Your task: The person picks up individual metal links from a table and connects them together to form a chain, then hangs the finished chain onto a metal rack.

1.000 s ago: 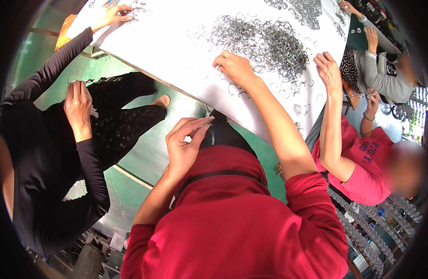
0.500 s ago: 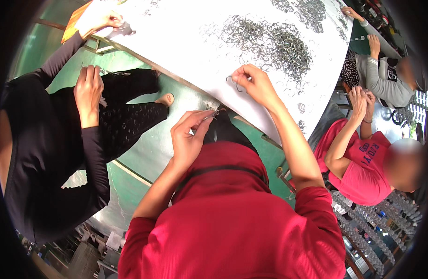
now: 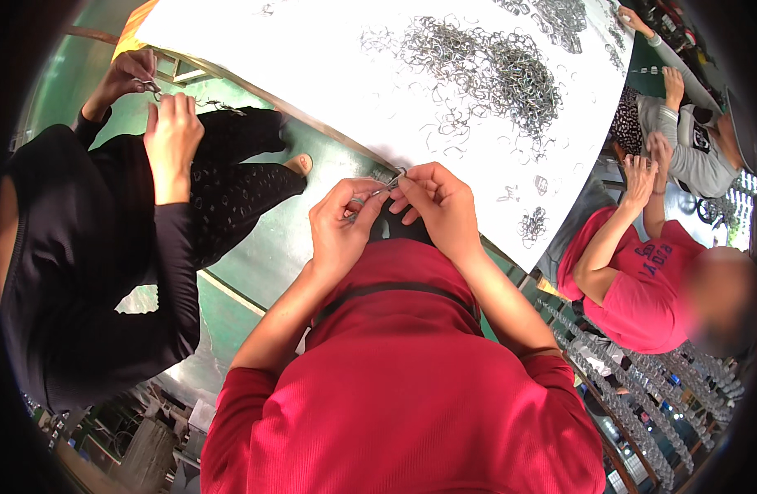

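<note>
My left hand (image 3: 341,226) is closed in a pinch on thin grey metal wire links (image 3: 358,198) near the table's front edge. Fingertip to fingertip with it, my right hand (image 3: 440,206) pinches a curved wire link (image 3: 400,174). The two hands' links meet or overlap between the fingertips; whether they are hooked together I cannot tell. Part of what the left hand holds is hidden behind its fingers. Beyond my hands, a large pile of similar dark wire links (image 3: 518,86) lies on the white tabletop (image 3: 312,78).
At the left, a person in black (image 3: 90,272) works with both hands on wire links. Two people sit at the right, one in a red shirt (image 3: 642,272), one in grey (image 3: 695,152). A small heap of links (image 3: 533,226) lies near the table's right corner.
My right hand has come from over the table, by the loose links, back to my left hand with a curved link. My left hand has shifted slightly right.
</note>
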Demonstrator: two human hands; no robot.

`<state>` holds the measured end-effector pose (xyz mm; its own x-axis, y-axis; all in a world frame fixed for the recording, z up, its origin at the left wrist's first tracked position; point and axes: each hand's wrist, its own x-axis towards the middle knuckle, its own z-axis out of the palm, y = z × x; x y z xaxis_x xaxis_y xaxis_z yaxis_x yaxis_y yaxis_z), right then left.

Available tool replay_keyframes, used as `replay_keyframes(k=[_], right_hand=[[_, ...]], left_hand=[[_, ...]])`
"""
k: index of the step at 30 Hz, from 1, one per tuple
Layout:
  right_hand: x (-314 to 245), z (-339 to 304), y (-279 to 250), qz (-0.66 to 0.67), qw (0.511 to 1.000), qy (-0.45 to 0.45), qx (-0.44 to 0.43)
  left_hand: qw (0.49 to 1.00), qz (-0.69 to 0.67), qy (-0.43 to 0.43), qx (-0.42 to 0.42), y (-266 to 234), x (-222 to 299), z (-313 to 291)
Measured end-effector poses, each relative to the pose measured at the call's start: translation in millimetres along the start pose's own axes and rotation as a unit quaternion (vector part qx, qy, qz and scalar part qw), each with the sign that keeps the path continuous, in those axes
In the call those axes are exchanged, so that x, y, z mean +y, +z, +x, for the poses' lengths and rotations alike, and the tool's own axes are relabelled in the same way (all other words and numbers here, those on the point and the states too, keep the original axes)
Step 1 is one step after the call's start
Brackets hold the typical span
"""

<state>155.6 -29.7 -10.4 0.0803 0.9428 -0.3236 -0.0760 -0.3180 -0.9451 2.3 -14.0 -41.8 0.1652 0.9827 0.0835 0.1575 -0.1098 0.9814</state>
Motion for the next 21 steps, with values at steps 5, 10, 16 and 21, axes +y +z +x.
replay_keyframes(k=[5,10,16,21], right_hand=[[14.5,-8.8,-12.5,-0.054,0.990,-0.130,0.020],[14.9,-1.3,-33.8,-0.138,0.961,-0.239,0.007],[6.9,11.9,-61.2,-0.170,0.938,-0.300,-0.037],[7.7,16.6,-75.7,-0.183,0.940,-0.263,-0.114]], left_hand=[[1.000,-0.007,0.009,-0.021,-4.0,-0.8,26.7],[0.992,0.043,0.118,0.015,52.8,0.6,121.3],[0.980,0.157,0.096,0.075,141.7,-54.7,307.0],[0.919,0.371,-0.092,0.094,162.4,-104.5,414.7]])
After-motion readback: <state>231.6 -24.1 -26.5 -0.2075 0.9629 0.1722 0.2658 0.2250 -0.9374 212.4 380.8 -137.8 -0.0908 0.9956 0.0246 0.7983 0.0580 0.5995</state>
